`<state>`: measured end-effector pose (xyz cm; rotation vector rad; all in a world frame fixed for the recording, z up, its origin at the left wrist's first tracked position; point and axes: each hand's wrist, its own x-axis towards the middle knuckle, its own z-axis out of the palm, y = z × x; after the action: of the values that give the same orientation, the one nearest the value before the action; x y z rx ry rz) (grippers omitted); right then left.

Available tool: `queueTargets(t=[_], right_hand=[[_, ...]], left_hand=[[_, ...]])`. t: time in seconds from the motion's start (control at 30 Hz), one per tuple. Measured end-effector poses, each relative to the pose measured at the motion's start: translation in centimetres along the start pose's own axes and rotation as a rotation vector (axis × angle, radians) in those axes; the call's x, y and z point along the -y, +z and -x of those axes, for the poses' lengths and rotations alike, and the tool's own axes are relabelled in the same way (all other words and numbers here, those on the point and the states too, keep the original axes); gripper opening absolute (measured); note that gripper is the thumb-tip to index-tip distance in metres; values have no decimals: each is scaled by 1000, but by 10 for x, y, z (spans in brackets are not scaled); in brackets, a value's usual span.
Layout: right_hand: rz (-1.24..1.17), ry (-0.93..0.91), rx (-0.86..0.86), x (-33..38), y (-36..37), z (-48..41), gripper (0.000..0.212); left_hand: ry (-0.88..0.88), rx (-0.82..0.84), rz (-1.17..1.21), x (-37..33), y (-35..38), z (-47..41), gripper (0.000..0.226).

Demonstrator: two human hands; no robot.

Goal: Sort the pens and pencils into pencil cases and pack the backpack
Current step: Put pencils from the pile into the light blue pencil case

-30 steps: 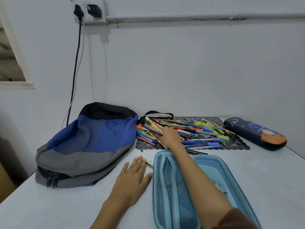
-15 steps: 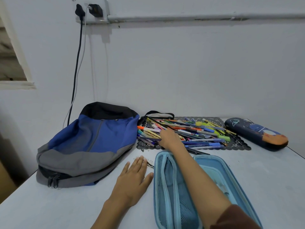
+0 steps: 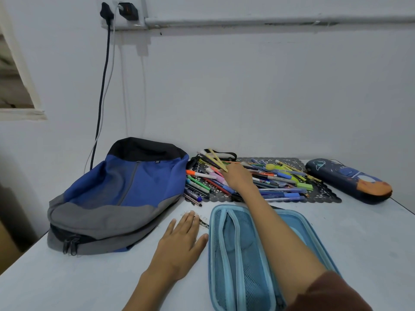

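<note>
Raised since the earlier frame, right hand (image 3: 238,177) grips yellow pencils (image 3: 215,158) above the pen pile (image 3: 280,182) on the mat (image 3: 325,195). Left hand (image 3: 179,245) rests flat, fingers straight, beside the open blue pencil case (image 3: 233,254).

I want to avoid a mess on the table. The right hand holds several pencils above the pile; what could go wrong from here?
The right hand grips a fanned bunch of yellow pencils near their lower ends; one may slip and drop into the pile. The forearm crosses above the open blue case; drawing back could nudge it, as the left hand lies flat beside it, not on it.
</note>
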<state>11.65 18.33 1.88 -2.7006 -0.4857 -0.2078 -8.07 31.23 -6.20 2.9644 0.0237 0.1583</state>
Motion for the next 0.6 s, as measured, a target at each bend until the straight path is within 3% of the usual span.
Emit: queueTargets(t=[0.1,0.3,0.5,0.6], right_hand=[[-78,-29,29,6,13,3,26],[166,-15,-16,4,29,11,14],[314,-74,-85,6,32,15,25],[333,-116,-81,9,38,16,49]], left_hand=[[-2,-5,-1,0,0,0,130],[-2,-5,0,-1,0,0,128],[2,-7,-3,0,0,0,128],[2,-9,-4,0,0,0,127]])
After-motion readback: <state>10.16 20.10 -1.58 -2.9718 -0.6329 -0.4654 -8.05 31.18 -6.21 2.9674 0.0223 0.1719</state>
